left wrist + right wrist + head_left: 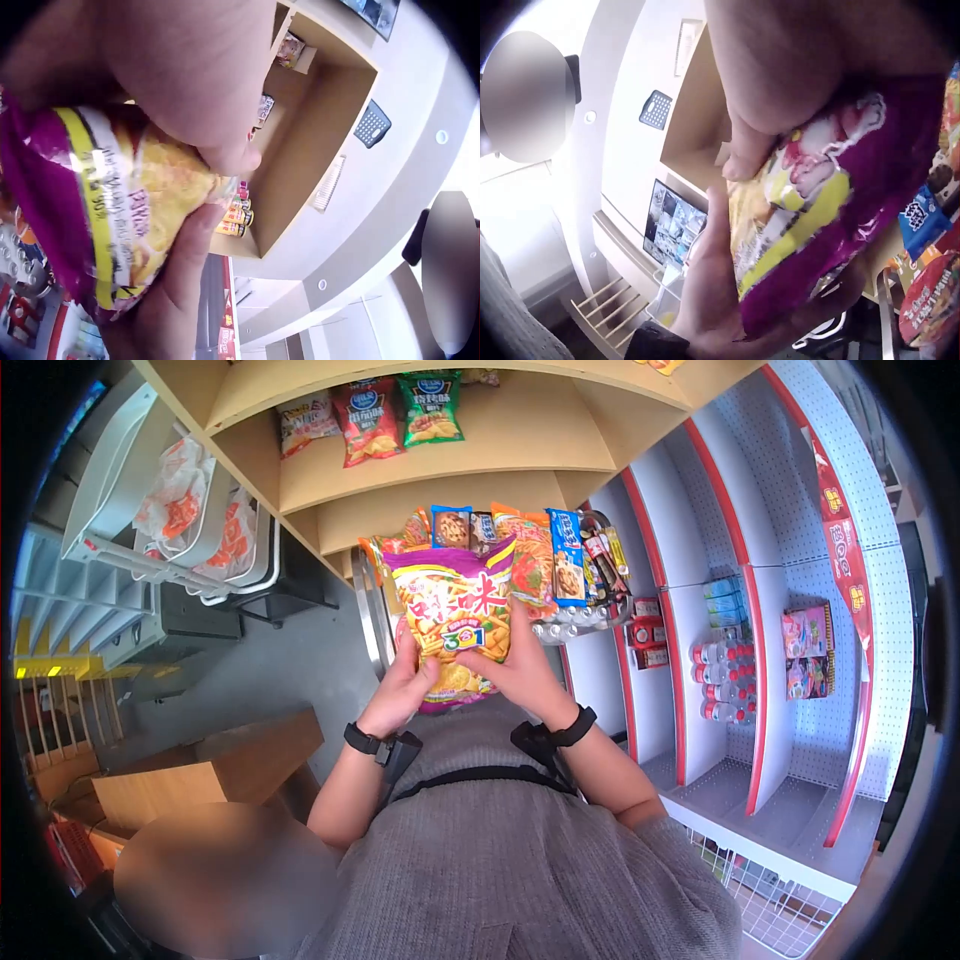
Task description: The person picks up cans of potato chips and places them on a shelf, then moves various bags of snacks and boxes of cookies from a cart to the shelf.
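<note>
A puffy purple-and-yellow snack bag [455, 595] is held upright in front of the person's waist. At its lower left side the left hand [403, 687] grips it, thumb on the front. The right hand [524, 668] grips the lower right side, its thumb also lying across the front. Close up in the left wrist view, the bag's yellow lower part [161, 199] bulges between both hands. In the right wrist view its purple edge [885, 187] slants past the fingers, and the fingers behind the bag are mostly hidden.
Just beyond the bag, a metal-railed cart [372, 625] carries an orange snack bag [525, 555], a blue cookie pack [567, 560] and clear bottles [558, 630]. A wooden shelf [520, 445] with several snack bags rises ahead. White-and-red shelving [690, 690] stands right, a cardboard box [170, 790] left.
</note>
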Tool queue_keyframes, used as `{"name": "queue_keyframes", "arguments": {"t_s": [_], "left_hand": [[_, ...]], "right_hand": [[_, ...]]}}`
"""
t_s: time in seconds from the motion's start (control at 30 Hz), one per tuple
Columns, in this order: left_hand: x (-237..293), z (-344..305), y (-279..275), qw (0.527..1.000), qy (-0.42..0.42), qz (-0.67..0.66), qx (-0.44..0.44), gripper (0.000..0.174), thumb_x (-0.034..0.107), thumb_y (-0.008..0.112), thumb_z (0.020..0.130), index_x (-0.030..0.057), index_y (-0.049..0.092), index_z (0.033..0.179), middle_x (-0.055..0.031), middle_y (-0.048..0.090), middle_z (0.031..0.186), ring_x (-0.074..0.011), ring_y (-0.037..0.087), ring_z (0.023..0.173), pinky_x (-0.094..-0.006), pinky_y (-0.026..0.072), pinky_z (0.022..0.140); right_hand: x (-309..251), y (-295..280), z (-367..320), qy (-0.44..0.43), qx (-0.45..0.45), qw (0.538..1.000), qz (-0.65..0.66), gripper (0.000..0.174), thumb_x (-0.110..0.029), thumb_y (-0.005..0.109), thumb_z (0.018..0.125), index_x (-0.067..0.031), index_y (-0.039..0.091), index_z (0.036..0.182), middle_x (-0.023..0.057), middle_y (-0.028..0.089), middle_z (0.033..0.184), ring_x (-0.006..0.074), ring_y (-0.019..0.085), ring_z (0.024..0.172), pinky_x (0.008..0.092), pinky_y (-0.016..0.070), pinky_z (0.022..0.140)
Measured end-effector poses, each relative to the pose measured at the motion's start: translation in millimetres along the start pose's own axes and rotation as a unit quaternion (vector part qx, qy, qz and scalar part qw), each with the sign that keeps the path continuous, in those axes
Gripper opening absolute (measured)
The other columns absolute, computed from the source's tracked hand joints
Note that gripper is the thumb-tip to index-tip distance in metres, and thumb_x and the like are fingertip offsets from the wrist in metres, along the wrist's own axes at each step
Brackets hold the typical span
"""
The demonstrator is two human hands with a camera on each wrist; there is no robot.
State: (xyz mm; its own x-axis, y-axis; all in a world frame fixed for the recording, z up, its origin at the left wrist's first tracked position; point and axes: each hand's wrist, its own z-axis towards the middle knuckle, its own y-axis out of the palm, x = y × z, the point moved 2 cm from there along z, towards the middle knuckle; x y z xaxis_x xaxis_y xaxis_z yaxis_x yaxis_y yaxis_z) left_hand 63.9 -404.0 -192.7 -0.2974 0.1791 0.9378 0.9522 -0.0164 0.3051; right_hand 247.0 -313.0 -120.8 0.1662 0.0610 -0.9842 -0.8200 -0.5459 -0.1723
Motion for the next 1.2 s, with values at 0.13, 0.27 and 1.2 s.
{"name": "queue_keyframes", "arguments": {"t_s": [0.13,0.27,1.2], "left_hand": [[2,-2,21,0.997,-0.007,-0.052,0.065,0.076,0.034,0.057,0.111,0.0025,0.015,0.166,-0.0104,0.042,0.159,-0.0185,0.04,0.145,-0.0355,0.0337,0.12],[-25,-3,16,0.995,-0.039,0.005,0.092,0.07,0.038,0.056,0.111,0.0029,0.025,0.164,-0.0096,0.052,0.151,-0.0179,0.048,0.138,-0.0345,0.0398,0.116],[45,68,90,0.982,-0.092,-0.046,0.158,0.052,0.041,0.043,0.114,0.0008,0.05,0.146,-0.0217,0.071,0.129,-0.0286,0.073,0.113,-0.0371,0.0569,0.097]], "right_hand": [[7,-6,-15,0.005,0.025,0.997,-0.071,0.094,-0.011,0.087,0.085,0.0082,0.027,0.155,0.0157,0.058,0.14,0.0182,0.056,0.129,0.0356,0.0476,0.109],[27,-7,-26,-0.001,0.071,0.997,-0.011,0.084,-0.018,0.085,0.088,0.006,0.035,0.151,0.0225,0.061,0.137,0.0316,0.063,0.128,0.0398,0.0496,0.106],[44,-226,140,-0.041,-0.08,0.996,0.024,0.072,-0.007,0.081,0.09,-0.0077,0.048,0.155,0.0129,0.046,0.161,0.0227,0.041,0.149,0.0377,0.0356,0.122]]}}
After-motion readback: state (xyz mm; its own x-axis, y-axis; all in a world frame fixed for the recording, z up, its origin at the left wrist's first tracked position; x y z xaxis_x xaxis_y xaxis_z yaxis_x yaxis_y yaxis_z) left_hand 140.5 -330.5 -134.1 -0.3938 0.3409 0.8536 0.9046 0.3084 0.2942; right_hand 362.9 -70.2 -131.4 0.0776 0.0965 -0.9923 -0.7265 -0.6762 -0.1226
